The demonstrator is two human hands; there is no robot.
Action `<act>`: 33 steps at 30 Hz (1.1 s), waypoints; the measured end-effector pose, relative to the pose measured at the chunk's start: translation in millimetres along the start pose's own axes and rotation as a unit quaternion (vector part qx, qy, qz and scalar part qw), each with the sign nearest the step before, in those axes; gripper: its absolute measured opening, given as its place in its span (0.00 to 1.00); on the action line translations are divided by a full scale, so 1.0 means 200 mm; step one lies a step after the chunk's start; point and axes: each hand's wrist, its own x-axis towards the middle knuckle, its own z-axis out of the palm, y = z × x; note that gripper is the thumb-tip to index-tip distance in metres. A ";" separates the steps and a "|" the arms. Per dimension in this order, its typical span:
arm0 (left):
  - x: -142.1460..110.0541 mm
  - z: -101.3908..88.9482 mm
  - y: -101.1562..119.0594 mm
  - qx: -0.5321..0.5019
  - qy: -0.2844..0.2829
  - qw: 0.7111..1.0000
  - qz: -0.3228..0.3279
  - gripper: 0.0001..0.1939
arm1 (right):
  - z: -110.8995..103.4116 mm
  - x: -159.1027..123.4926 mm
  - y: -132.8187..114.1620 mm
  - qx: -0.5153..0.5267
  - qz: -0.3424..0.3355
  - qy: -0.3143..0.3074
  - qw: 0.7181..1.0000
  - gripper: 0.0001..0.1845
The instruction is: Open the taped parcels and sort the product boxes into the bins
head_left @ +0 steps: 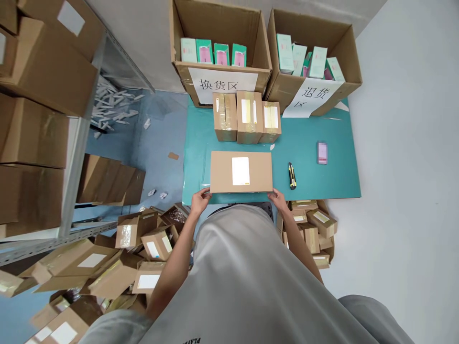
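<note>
A long closed cardboard box [224, 174] with a white label [240, 171] on top lies across the near part of the teal table [304, 143]. My left hand [201, 201] grips its near left corner, thumb and fingers at the lower edge. At the near right corner, my right hand [278, 199] holds the box the same way. The fingertips beneath the box are partly hidden. To the right lies a black and yellow utility knife [292, 176], apart from my hand. Farther right is a phone [322, 153] with its screen lit.
Three small taped boxes [249, 119] stand behind the long one. At the back, two open cartons [222, 79] [353, 52] with paper signs hold green and white packages. Opened boxes [118, 267] pile up on the left floor beside a loaded shelf [77, 157]; more boxes [311, 234] sit lower right.
</note>
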 end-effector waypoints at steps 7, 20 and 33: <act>-0.03 -0.01 0.14 -0.025 0.032 0.999 0.027 0.23 | 0.02 0.00 -0.13 -0.013 -0.076 0.026 0.997 0.36; -0.03 -0.07 0.57 0.072 0.110 0.977 0.171 0.19 | -0.02 0.08 -0.49 -0.100 -0.203 0.131 0.965 0.32; -0.07 0.01 0.55 0.109 0.078 0.987 0.085 0.15 | 0.02 0.15 -0.26 -0.087 -0.133 0.158 0.975 0.36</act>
